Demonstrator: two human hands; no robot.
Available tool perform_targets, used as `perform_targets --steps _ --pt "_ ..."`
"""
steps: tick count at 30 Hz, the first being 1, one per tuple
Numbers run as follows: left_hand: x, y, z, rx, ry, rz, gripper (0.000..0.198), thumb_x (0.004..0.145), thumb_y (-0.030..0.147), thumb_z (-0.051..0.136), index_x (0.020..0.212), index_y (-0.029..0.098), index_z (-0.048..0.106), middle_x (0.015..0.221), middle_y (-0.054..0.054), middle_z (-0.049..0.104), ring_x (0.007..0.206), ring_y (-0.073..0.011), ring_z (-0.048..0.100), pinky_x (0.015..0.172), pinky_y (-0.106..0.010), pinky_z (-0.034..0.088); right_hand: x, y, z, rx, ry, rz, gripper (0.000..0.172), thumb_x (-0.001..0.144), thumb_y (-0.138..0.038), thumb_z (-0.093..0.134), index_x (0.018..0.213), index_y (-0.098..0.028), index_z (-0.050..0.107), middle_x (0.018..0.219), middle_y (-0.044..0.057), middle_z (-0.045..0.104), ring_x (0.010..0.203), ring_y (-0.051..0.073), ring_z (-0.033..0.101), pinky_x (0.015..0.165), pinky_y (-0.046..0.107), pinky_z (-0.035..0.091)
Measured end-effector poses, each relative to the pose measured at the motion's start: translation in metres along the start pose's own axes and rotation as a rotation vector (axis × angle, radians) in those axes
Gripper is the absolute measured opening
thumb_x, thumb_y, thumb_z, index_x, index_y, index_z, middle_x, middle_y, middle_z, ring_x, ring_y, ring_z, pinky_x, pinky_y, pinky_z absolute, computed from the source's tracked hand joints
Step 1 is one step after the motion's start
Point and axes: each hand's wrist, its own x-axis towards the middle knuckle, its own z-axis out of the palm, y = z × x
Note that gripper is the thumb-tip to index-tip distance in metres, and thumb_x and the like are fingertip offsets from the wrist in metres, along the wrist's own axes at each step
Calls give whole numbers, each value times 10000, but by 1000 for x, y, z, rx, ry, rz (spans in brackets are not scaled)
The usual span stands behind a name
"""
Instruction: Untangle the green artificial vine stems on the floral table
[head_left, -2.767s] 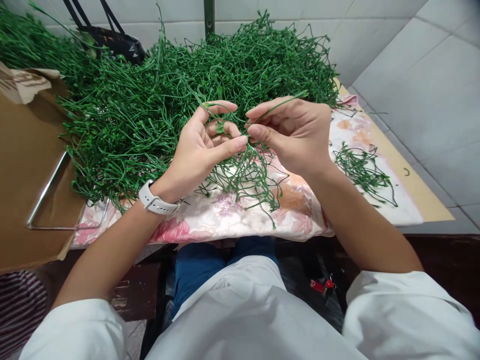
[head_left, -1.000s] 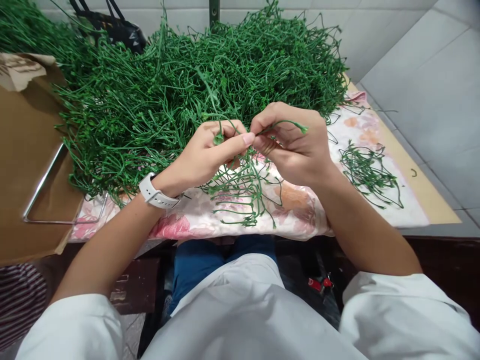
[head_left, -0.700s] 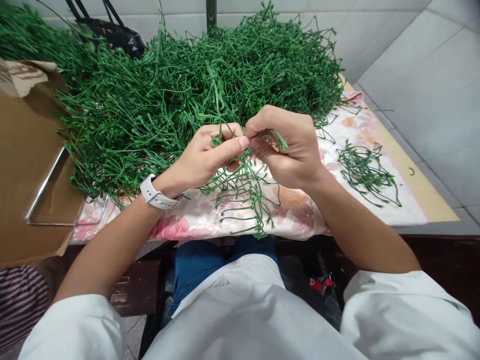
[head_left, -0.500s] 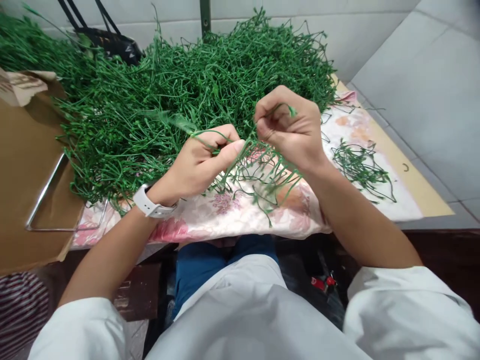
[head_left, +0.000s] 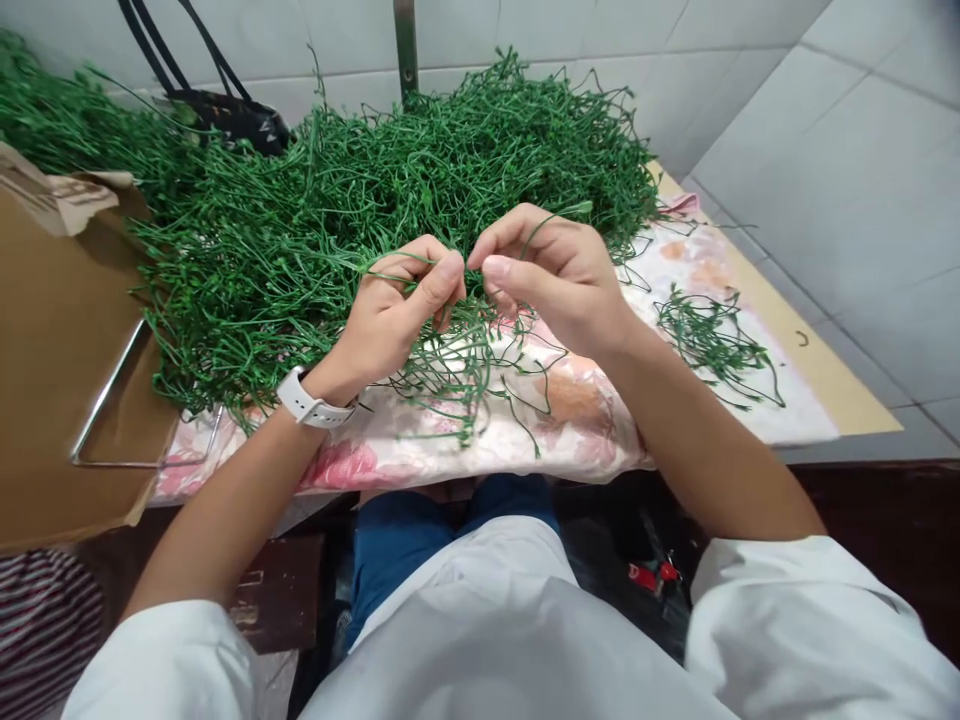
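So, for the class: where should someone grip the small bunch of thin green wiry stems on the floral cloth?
Pinch the small bunch of thin green wiry stems at its dense middle, from above and the right, away from the large heap of green stems. It lies flat on the floral cloth, tangled there, while its thin ends probably bend easily.

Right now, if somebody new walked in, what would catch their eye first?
A big heap of thin green stems fills the back of the table. In front of it, the left hand pinches a stem, with the right hand close beside it, above a flowered cloth. A white watch stands out on the left wrist.
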Motion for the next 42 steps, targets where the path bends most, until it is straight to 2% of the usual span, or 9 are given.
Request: perform_targets --steps 10,17,21,25,29,31,34,38,42 --pt "-5 -5 -2 -92 -93 -144 539 882 687 745 691 184 737 677 -14 656 563 -75 573 534 -232 448 -3 -3 9 23 29 -74 383 746 -503 958 855 -198 755 756 14 677 695 143 657 637 293 583" --pt "-7 14 1 99 -166 -224 516 779 644 867 699 155 721 620 -6 651 560 -79 544 543 -226 425 6 -3 1 152 244 43 353 822 -508 897 850 -241 668 664 -24 647 533 106 538 477 250 456" --pt "-6 19 3 168 -181 -247 425 757 548 913 752 148 767 653 -14 673 577 -80 530 533 -215 411 9 -18 -29 187 430 82 269 782 -365 910 821 -248 671 716 -9 665 586 117 532 503 259 444" --pt "-6 20 1 200 -171 -247 307 857 457 836 803 156 807 685 -25 699 619 -91 555 575 -216 442 -25 -44 -90 -8 576 56 113 834 -146 760 767 -204 690 732 32 666 602 128 556 542 290 379" --pt "-6 16 -1 196 -168 -272 261 882 437 818 833 181 828 666 -22 671 605 -91 528 552 -226 407 -82 -57 -142 -589 680 504 220 844 -19 620 692 -177 643 641 14 588 544 102 433 591 313 304" --pt "-7 12 -1 160 -171 -290 302 884 487 816 812 194 822 654 -22 644 608 -100 528 552 -238 403 -102 -54 -155 -886 537 810 197 909 -113 636 727 -186 616 682 8 569 607 119 435 642 320 341" --pt "-8 8 -1 110 -162 -300 352 896 516 801 754 194 782 666 -21 623 637 -109 542 591 -252 427 -112 -49 -160 -1143 261 978 138 940 -243 639 818 -183 659 812 54 643 721 177 518 723 352 399" --pt "-7 13 0 92 -172 -318 343 872 406 832 673 179 669 633 17 564 620 -90 506 614 -245 423 -101 -59 -140 -1330 310 884 289 949 -302 594 1134 -149 754 989 146 733 817 247 582 837 414 439" --pt "-8 18 2 65 -213 -327 348 908 437 796 730 176 651 767 -22 691 763 -125 624 740 -264 494 -72 -70 -96 -1137 299 281 258 947 -384 660 968 -163 791 878 105 743 695 185 572 703 357 457"
